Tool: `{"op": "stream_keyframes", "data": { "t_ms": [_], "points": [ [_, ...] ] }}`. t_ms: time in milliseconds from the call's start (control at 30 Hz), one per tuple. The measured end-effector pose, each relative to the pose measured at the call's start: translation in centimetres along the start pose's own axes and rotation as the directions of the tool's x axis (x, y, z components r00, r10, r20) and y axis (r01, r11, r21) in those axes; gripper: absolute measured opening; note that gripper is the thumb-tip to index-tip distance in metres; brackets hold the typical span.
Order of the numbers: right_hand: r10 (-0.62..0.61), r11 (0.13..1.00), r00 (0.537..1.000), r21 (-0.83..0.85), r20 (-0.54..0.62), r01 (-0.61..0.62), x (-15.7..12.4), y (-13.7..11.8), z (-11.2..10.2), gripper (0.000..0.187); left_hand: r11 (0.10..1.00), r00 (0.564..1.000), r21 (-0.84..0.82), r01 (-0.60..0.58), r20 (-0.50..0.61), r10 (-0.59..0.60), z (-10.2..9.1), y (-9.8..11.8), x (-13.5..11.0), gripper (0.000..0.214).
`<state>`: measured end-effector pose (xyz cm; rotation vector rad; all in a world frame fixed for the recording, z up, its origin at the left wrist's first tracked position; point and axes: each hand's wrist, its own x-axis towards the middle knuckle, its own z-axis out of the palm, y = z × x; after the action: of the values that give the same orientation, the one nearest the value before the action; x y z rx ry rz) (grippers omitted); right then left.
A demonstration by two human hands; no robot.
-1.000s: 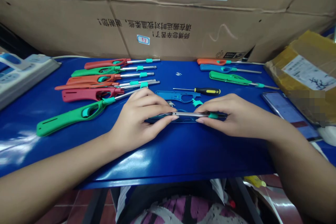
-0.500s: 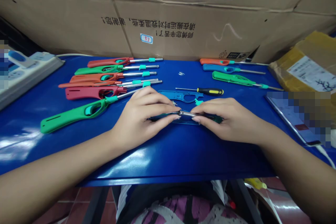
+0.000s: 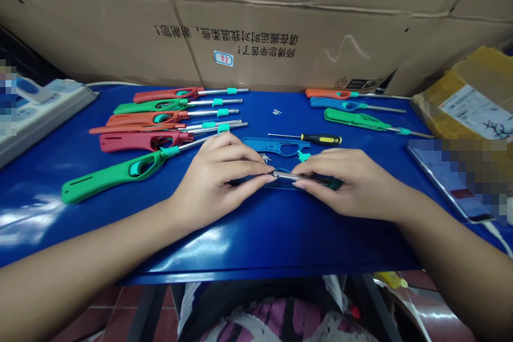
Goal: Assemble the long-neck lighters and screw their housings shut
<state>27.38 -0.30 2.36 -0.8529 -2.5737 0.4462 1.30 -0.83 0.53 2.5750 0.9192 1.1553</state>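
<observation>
My left hand [image 3: 220,179] is closed, pinching the dark left end of a lighter's metal tube [image 3: 284,175]. My right hand [image 3: 348,184] pinches the same tube further right, where a dark green part shows under the fingers. Their grips partly hide both ends. Just beneath the tube lies a blue plastic piece [image 3: 276,187], mostly covered by my hands. Beyond my fingers are an opened blue lighter shell half [image 3: 276,145], a turquoise trigger piece [image 3: 303,156] and a few small metal bits [image 3: 266,158]. A black-and-yellow screwdriver [image 3: 320,139] lies behind the shell.
Several red, orange and green long lighters [image 3: 146,141] lie in a stack at left; a green one [image 3: 114,176] is nearest. More lighters [image 3: 356,119] lie at back right. A cardboard box [image 3: 240,16] walls the back. A phone [image 3: 444,181] and power strip [image 3: 48,109] flank the table.
The metal tube has tilted slightly, and a little more of it shows between my hands. My right fingers have shifted slightly left and down along it.
</observation>
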Motion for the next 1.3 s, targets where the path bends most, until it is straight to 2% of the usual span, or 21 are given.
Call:
{"op": "stream_keyframes", "data": {
  "t_ms": [367, 600, 867, 1067, 1300],
  "points": [
    [-0.016, 0.999, 1.000, 0.033, 0.013, 0.016, 0.0, -0.1, 0.6, 0.013, 1.000, 1.000, -0.015, 0.013, 0.002, -0.013, 0.2, 0.1, -0.2, 0.006],
    [0.087, 0.995, 0.993, 0.047, 0.081, -0.091, 0.1, -0.4, 0.6, 0.008, 0.998, 0.999, -0.053, 0.037, 0.032, -0.035, 0.2, 0.4, -0.3, 0.008],
    [0.187, 0.964, 0.972, 0.162, 0.140, -0.209, 0.2, -1.6, 0.7, 0.007, 0.989, 0.996, -0.116, 0.089, 0.034, -0.086, 0.6, 0.9, -0.4, 0.008],
    [0.243, 0.948, 0.966, 0.190, 0.088, -0.256, 0.7, -1.9, 1.0, 0.019, 0.984, 0.992, -0.125, 0.130, 0.015, -0.129, 1.1, 1.3, -0.6, 0.013],
    [0.262, 0.953, 0.965, 0.161, 0.000, -0.258, 0.7, -1.9, 1.5, 0.019, 0.978, 0.986, -0.131, 0.163, 0.054, -0.157, 1.5, 1.8, -0.5, 0.030]
  ]
}}
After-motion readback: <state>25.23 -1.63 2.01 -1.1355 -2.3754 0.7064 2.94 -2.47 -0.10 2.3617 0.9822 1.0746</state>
